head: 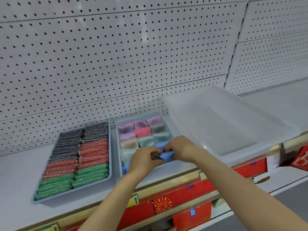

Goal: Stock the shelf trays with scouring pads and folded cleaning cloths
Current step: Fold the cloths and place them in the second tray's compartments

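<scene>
Two blue trays stand side by side on the white shelf. The left tray is packed with black, red and green scouring pads in two columns. The right tray holds several folded cloths in pink, red, beige, mint and blue. Over this tray's front right corner, my left hand and my right hand both pinch a folded blue cloth between them. Another blue cloth shows at the tray's front left corner, partly hidden by my left wrist.
A large clear plastic bin sits tilted on the shelf right of the cloth tray. White pegboard backs the shelf. Red price strips and red boxes run along the shelf's front edge and below it.
</scene>
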`<act>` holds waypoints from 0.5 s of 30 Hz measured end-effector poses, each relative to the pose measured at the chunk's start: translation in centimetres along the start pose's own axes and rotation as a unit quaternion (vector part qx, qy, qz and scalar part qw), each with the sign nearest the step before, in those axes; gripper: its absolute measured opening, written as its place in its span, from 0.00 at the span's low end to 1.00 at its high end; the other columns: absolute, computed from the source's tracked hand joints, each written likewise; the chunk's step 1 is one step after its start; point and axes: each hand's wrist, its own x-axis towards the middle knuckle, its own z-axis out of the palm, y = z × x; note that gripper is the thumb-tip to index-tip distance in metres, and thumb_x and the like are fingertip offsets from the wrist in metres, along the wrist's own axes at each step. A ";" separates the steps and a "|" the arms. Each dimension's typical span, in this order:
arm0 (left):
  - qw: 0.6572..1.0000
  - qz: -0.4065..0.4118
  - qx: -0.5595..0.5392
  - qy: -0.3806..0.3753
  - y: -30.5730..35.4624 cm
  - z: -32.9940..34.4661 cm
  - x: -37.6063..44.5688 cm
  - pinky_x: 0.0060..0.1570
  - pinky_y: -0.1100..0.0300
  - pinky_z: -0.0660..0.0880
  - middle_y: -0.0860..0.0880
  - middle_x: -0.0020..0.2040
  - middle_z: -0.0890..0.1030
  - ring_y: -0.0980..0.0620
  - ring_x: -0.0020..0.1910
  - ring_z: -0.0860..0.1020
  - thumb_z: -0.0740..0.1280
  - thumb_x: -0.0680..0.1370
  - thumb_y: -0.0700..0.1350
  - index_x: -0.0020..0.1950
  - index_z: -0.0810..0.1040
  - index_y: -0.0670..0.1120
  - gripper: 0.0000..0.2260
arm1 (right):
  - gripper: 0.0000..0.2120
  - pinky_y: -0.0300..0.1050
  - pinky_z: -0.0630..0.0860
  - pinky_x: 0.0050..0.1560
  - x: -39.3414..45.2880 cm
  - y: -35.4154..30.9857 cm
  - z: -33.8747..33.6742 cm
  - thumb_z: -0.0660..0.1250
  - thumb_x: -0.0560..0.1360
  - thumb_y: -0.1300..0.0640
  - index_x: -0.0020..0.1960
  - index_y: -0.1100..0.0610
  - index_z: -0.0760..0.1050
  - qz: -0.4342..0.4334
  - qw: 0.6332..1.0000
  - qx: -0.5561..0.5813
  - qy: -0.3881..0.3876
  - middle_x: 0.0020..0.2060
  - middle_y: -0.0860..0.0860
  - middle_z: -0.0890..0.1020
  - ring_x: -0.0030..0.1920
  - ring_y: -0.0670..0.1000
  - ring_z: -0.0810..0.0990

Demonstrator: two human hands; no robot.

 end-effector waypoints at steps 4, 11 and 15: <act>0.999 0.002 0.003 -0.046 -1.6 -1.5 -0.4 0.52 0.59 0.78 0.58 0.47 0.84 0.62 0.45 0.80 0.78 0.68 0.44 0.53 0.84 0.53 0.15 | 0.14 0.41 0.70 0.44 -0.4 1.2 0.5 0.70 0.69 0.55 0.54 0.48 0.79 0.001 0.993 0.115 0.011 0.49 0.49 0.82 0.48 0.53 0.79; 0.990 0.061 0.068 -0.107 -2.2 -1.9 -0.2 0.54 0.63 0.76 0.57 0.53 0.84 0.61 0.51 0.80 0.73 0.74 0.45 0.58 0.83 0.52 0.12 | 0.03 0.41 0.60 0.38 -0.7 -0.1 0.7 0.70 0.71 0.52 0.41 0.49 0.76 -0.027 0.995 0.072 0.055 0.34 0.50 0.71 0.39 0.52 0.68; 0.983 0.076 0.145 -0.083 -2.2 -1.9 -0.3 0.45 0.54 0.76 0.56 0.46 0.83 0.55 0.44 0.77 0.68 0.77 0.51 0.51 0.82 0.53 0.05 | 0.04 0.39 0.63 0.56 -0.8 0.0 1.8 0.66 0.74 0.56 0.43 0.47 0.76 -0.022 0.995 0.039 0.085 0.33 0.50 0.72 0.39 0.55 0.66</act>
